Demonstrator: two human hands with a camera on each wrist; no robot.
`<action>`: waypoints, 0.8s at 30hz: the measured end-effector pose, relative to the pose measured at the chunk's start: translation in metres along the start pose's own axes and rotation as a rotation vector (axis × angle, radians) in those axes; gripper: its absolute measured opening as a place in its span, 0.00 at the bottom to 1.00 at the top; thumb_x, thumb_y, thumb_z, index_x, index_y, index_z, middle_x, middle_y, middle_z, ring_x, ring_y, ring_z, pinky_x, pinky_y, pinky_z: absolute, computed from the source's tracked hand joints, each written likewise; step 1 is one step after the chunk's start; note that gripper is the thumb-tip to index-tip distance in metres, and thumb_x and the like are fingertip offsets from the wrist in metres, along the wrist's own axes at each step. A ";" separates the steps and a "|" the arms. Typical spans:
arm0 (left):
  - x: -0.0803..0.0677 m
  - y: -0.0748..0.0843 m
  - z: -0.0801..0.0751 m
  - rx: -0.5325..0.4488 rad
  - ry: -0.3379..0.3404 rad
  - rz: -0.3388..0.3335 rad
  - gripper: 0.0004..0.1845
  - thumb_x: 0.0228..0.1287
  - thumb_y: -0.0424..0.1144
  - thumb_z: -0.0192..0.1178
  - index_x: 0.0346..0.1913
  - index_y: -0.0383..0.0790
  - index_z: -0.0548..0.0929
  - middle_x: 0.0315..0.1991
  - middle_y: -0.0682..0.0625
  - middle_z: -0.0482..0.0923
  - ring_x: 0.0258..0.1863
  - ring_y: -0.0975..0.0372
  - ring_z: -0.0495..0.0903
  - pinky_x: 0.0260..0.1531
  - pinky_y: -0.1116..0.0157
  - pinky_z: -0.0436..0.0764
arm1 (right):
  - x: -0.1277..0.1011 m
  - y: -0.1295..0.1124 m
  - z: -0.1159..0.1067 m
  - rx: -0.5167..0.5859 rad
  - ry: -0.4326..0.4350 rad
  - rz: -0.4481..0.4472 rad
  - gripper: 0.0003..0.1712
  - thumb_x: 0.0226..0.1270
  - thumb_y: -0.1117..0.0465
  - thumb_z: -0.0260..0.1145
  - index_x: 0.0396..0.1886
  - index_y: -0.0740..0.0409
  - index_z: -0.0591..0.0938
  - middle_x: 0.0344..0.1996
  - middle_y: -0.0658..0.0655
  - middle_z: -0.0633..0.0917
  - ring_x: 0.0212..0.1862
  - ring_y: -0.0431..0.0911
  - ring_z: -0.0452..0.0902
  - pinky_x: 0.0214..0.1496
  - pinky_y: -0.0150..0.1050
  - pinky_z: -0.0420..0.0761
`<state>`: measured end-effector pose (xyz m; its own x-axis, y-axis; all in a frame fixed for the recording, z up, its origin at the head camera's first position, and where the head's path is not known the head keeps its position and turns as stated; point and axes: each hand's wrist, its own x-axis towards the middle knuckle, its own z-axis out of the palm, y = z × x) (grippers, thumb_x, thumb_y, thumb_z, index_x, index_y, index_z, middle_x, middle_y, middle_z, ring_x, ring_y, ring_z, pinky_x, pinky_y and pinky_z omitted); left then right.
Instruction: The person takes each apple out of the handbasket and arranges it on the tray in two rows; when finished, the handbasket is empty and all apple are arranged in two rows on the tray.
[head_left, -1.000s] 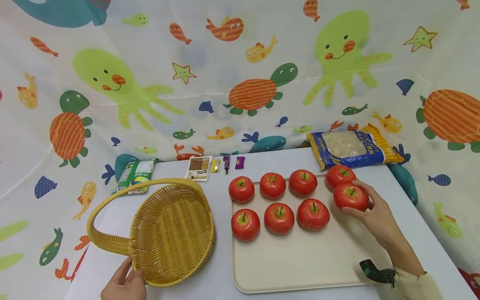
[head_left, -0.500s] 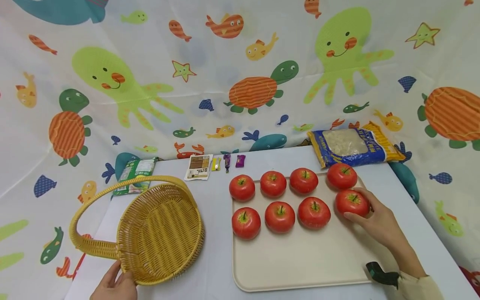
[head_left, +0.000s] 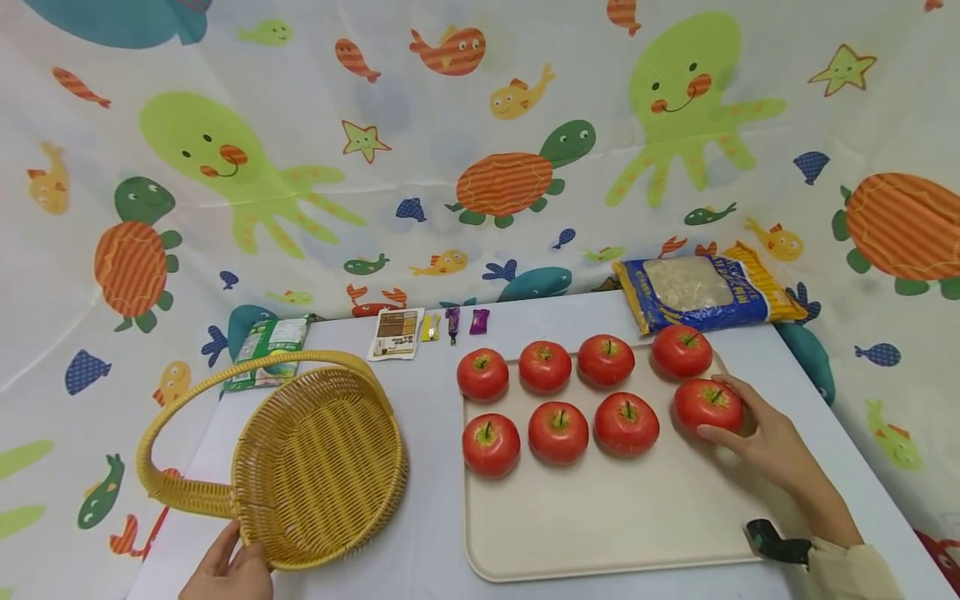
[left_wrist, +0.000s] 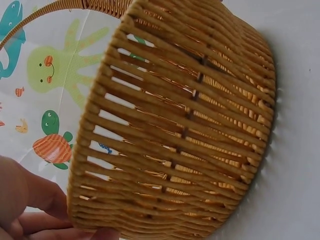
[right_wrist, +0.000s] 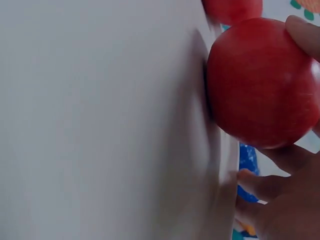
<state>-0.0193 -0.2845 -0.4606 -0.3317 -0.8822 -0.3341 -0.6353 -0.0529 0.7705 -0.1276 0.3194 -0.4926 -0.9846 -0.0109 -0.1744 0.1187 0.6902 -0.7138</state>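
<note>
My left hand (head_left: 228, 571) pinches the near rim of a round yellow wicker basket (head_left: 322, 475), which has a tall loop handle. In the left wrist view, the basket's woven side (left_wrist: 175, 125) fills the middle, with thumb and fingers at its rim. On the right, my right hand (head_left: 772, 437) holds a red apple (head_left: 705, 406) between thumb and fingers, at the right end of the nearer row. The right wrist view has this apple (right_wrist: 262, 82) against the tray surface. A beige tray (head_left: 600, 533) bears two rows of red apples (head_left: 558, 433).
A blue and yellow bag (head_left: 697, 292) lies behind the tray. At the back left are a green packet (head_left: 270, 350), a brown and white packet (head_left: 396, 333) and small wrapped candies (head_left: 453, 323). A cloth with sea animals (head_left: 420, 100) hangs behind the white table (head_left: 435, 533).
My left hand has shifted the basket to the left. The apple in my right hand has come down and slightly right, away from the apple behind it. My right hand still holds it.
</note>
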 end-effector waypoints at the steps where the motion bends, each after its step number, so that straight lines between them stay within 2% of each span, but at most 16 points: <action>1: 0.001 0.000 -0.001 -0.001 -0.002 -0.003 0.31 0.73 0.24 0.50 0.77 0.39 0.65 0.71 0.30 0.66 0.66 0.39 0.73 0.08 0.82 0.70 | 0.000 0.001 0.000 0.005 -0.002 0.004 0.55 0.68 0.41 0.70 0.82 0.60 0.52 0.71 0.78 0.62 0.67 0.77 0.56 0.59 0.81 0.68; 3: 0.004 0.000 -0.002 -0.005 -0.002 -0.008 0.31 0.73 0.25 0.51 0.77 0.39 0.64 0.70 0.30 0.67 0.67 0.39 0.72 0.07 0.82 0.70 | 0.000 0.001 0.003 0.021 -0.006 0.009 0.54 0.68 0.41 0.70 0.81 0.59 0.54 0.71 0.78 0.62 0.67 0.76 0.55 0.60 0.80 0.68; 5: 0.005 0.001 -0.003 -0.002 0.007 -0.024 0.30 0.75 0.27 0.51 0.77 0.41 0.64 0.71 0.32 0.67 0.68 0.41 0.71 0.20 0.77 0.83 | 0.000 -0.001 0.007 0.036 -0.009 -0.003 0.53 0.67 0.41 0.71 0.81 0.58 0.56 0.71 0.77 0.63 0.68 0.75 0.56 0.62 0.79 0.68; 10: 0.005 -0.001 -0.003 -0.001 0.016 -0.041 0.30 0.76 0.28 0.52 0.78 0.42 0.63 0.74 0.36 0.64 0.70 0.42 0.69 0.19 0.77 0.81 | 0.000 -0.013 0.019 0.027 0.008 -0.066 0.51 0.65 0.43 0.73 0.79 0.56 0.60 0.69 0.75 0.69 0.66 0.73 0.63 0.62 0.77 0.71; 12: 0.007 -0.004 -0.001 -0.005 0.012 -0.035 0.30 0.76 0.29 0.52 0.78 0.42 0.64 0.74 0.37 0.63 0.70 0.41 0.69 0.08 0.84 0.64 | -0.001 -0.018 0.023 0.017 0.013 -0.085 0.51 0.65 0.43 0.73 0.79 0.56 0.61 0.68 0.74 0.70 0.66 0.72 0.64 0.61 0.76 0.73; 17: 0.008 -0.005 0.002 0.006 0.011 -0.045 0.29 0.77 0.31 0.53 0.78 0.43 0.65 0.73 0.37 0.66 0.69 0.43 0.71 0.08 0.84 0.65 | 0.001 -0.028 0.035 0.033 0.020 -0.114 0.50 0.63 0.44 0.74 0.78 0.57 0.62 0.67 0.73 0.72 0.66 0.70 0.65 0.61 0.74 0.75; 19: 0.008 -0.005 0.001 0.015 0.015 -0.051 0.29 0.77 0.32 0.54 0.78 0.44 0.65 0.72 0.37 0.68 0.59 0.48 0.79 0.09 0.84 0.66 | 0.002 -0.032 0.041 0.048 0.022 -0.122 0.49 0.63 0.44 0.75 0.77 0.57 0.64 0.67 0.72 0.73 0.66 0.70 0.66 0.61 0.74 0.75; 22: 0.009 -0.004 0.000 0.017 0.023 -0.047 0.29 0.76 0.33 0.55 0.77 0.44 0.66 0.72 0.38 0.69 0.48 0.57 0.81 0.09 0.83 0.67 | 0.003 -0.039 0.051 0.060 0.024 -0.135 0.49 0.62 0.44 0.76 0.76 0.55 0.65 0.67 0.71 0.73 0.67 0.70 0.66 0.62 0.73 0.75; 24: 0.011 -0.003 -0.001 0.017 0.037 -0.048 0.29 0.76 0.31 0.54 0.77 0.43 0.66 0.72 0.39 0.69 0.48 0.57 0.81 0.10 0.83 0.67 | 0.002 -0.044 0.057 0.065 0.033 -0.151 0.48 0.61 0.45 0.77 0.75 0.54 0.66 0.67 0.71 0.74 0.67 0.70 0.68 0.62 0.74 0.75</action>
<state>-0.0205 -0.2948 -0.4664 -0.2752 -0.8955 -0.3498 -0.6617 -0.0875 0.7446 -0.1278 0.2478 -0.5007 -0.9955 -0.0863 -0.0399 -0.0241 0.6342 -0.7728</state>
